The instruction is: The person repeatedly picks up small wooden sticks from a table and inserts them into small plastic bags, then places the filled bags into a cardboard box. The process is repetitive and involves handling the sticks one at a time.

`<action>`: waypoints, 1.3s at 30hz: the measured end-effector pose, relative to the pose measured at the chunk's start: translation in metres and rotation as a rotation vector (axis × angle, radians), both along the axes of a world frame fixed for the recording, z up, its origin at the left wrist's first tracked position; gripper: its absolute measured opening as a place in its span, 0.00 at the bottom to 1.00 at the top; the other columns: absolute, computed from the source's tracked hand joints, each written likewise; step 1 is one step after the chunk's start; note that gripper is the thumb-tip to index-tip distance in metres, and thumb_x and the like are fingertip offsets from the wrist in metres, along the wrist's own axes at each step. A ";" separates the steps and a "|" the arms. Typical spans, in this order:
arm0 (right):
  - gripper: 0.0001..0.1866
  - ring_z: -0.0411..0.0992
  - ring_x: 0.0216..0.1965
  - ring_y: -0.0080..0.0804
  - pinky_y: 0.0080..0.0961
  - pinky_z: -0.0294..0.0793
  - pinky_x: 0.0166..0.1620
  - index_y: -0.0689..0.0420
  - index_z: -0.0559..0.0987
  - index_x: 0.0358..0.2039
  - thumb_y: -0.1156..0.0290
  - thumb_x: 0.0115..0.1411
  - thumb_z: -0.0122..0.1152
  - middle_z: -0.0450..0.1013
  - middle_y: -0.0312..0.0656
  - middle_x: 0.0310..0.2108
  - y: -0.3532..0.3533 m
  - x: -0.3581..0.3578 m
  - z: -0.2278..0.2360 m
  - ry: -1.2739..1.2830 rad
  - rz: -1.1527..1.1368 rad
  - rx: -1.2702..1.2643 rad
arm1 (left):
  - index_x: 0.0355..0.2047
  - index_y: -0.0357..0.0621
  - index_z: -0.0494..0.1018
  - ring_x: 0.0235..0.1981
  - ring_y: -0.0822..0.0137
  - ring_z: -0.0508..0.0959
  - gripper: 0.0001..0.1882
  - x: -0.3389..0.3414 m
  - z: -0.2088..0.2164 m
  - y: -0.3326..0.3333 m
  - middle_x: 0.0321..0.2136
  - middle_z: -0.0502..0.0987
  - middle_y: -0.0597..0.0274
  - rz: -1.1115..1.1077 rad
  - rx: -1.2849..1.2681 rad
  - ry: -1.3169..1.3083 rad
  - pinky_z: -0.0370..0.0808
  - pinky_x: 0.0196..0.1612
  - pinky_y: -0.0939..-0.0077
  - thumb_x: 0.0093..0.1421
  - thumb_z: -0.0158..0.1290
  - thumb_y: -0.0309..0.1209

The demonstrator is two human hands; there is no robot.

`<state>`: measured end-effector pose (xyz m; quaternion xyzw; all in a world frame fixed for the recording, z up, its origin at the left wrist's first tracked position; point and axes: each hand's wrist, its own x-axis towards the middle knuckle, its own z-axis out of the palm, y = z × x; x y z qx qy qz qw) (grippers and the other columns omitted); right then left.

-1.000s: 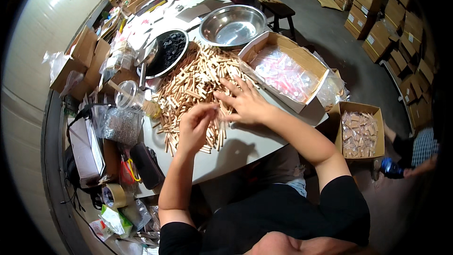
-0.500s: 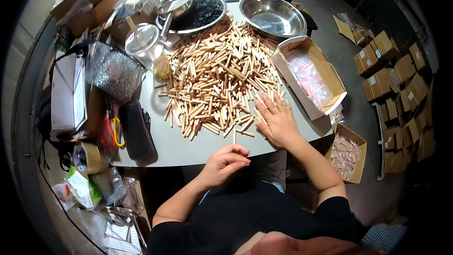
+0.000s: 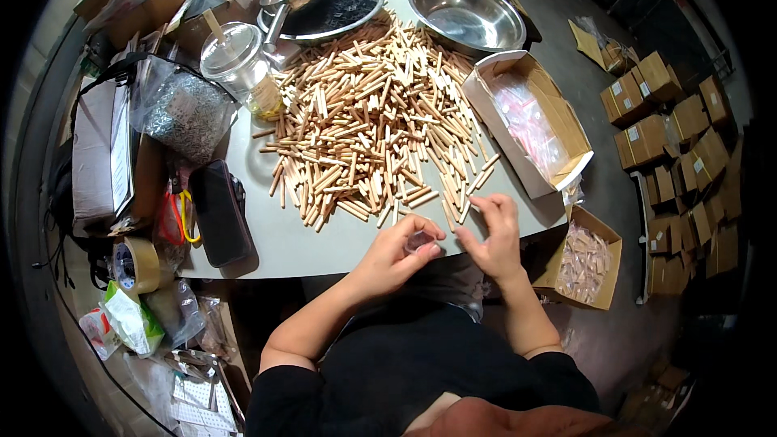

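Note:
A big heap of short wooden sticks [image 3: 364, 121] covers the middle of the table. My left hand [image 3: 392, 257] is curled at the table's front edge, thumb and fingers closed round what looks like a small clear plastic bag [image 3: 419, 239], mostly hidden by the fingers. Just to its right is my right hand [image 3: 495, 241], its thumb and fingers apart and nothing visible between them. Close by its fingertips, a few loose sticks [image 3: 450, 215] lie at the heap's near edge.
Right of the heap stands an open carton [image 3: 526, 133] of clear and pink plastic bags; below it, a box [image 3: 584, 263] of filled packets. Metal bowls [image 3: 467, 16] stand behind. On the left are a lidded clear jar [image 3: 243, 65], a black phone [image 3: 218, 214], scissors [image 3: 182, 214] and tape [image 3: 136, 265].
My right hand has drawn back from the sticks toward my body and my left hand. The left hand has turned, showing clear plastic in its fingers. Some sticks now lie nearer the table edge.

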<state>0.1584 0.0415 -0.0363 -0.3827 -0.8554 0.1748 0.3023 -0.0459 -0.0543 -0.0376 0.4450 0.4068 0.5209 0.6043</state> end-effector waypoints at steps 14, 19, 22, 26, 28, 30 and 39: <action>0.22 0.65 0.46 0.42 0.38 0.65 0.52 0.52 0.81 0.46 0.69 0.48 0.70 0.68 0.41 0.45 -0.005 -0.009 0.003 -0.070 0.037 -0.035 | 0.40 0.41 0.68 0.46 0.72 0.71 0.07 0.011 -0.038 -0.039 0.43 0.72 0.62 -0.368 -0.044 -0.149 0.68 0.51 0.76 0.64 0.53 0.24; 0.21 0.65 0.50 0.38 0.40 0.59 0.51 0.49 0.81 0.48 0.70 0.50 0.66 0.70 0.36 0.52 -0.001 -0.026 0.012 -0.173 0.173 0.140 | 0.39 0.42 0.68 0.39 0.77 0.71 0.06 0.017 -0.045 -0.036 0.37 0.73 0.67 -0.386 -0.161 -0.283 0.69 0.45 0.81 0.63 0.54 0.25; 0.20 0.65 0.51 0.35 0.39 0.56 0.49 0.48 0.81 0.47 0.71 0.51 0.64 0.71 0.32 0.53 0.001 -0.031 0.006 -0.255 0.222 0.204 | 0.39 0.42 0.68 0.37 0.77 0.70 0.07 0.019 -0.044 -0.034 0.36 0.71 0.68 -0.438 -0.230 -0.272 0.69 0.42 0.81 0.64 0.55 0.26; 0.16 0.68 0.46 0.32 0.36 0.57 0.46 0.50 0.82 0.43 0.71 0.52 0.65 0.74 0.32 0.48 -0.003 -0.029 0.005 -0.243 0.195 0.235 | 0.38 0.42 0.68 0.36 0.78 0.70 0.07 0.022 -0.051 -0.037 0.35 0.71 0.69 -0.414 -0.182 -0.235 0.69 0.42 0.81 0.63 0.55 0.25; 0.15 0.70 0.43 0.32 0.34 0.59 0.45 0.52 0.82 0.42 0.72 0.52 0.66 0.75 0.32 0.46 -0.010 -0.024 0.007 -0.219 0.164 0.218 | 0.37 0.43 0.68 0.36 0.77 0.70 0.06 0.027 -0.059 -0.039 0.35 0.71 0.69 -0.356 -0.145 -0.256 0.70 0.42 0.81 0.62 0.55 0.25; 0.14 0.71 0.41 0.33 0.33 0.61 0.44 0.54 0.82 0.41 0.72 0.51 0.67 0.76 0.32 0.45 -0.019 -0.018 0.009 -0.190 0.127 0.194 | 0.35 0.43 0.68 0.36 0.77 0.70 0.06 0.032 -0.063 -0.039 0.36 0.73 0.68 -0.278 -0.104 -0.313 0.70 0.42 0.80 0.62 0.55 0.24; 0.15 0.71 0.41 0.45 0.38 0.73 0.45 0.61 0.81 0.42 0.79 0.52 0.65 0.70 0.49 0.41 -0.026 -0.015 0.022 -0.128 0.085 -0.092 | 0.32 0.47 0.69 0.36 0.76 0.71 0.09 0.039 -0.064 -0.022 0.32 0.72 0.69 -0.417 -0.547 -0.626 0.68 0.43 0.81 0.59 0.60 0.27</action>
